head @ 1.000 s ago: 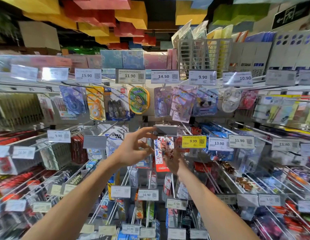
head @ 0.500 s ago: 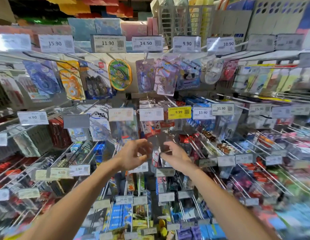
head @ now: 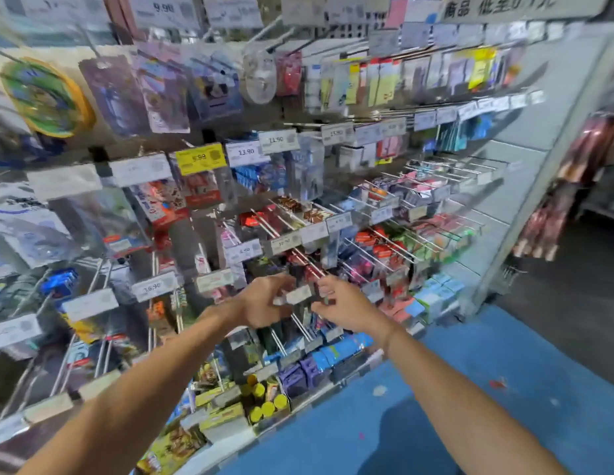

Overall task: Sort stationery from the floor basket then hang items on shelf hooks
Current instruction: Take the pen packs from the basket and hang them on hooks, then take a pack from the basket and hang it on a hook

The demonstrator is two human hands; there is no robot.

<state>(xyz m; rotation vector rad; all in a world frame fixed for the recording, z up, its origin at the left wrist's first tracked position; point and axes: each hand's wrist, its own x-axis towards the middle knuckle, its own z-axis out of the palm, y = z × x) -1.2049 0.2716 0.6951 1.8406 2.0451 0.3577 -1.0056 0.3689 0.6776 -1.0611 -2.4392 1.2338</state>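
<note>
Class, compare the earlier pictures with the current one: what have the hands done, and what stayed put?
Both hands dropped from the row of the yellow 9.99 tag to a lower hook. The left hand now pinches a pale price tag there; the right hand reaches the same hook, its grip blurred. The camera swung down and right. Hung packets stayed on their hooks.

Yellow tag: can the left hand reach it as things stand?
Likely yes: the yellow tag sits up-left of the left hand with nothing in front, though that hand seems busy gripping the white tag.
</note>
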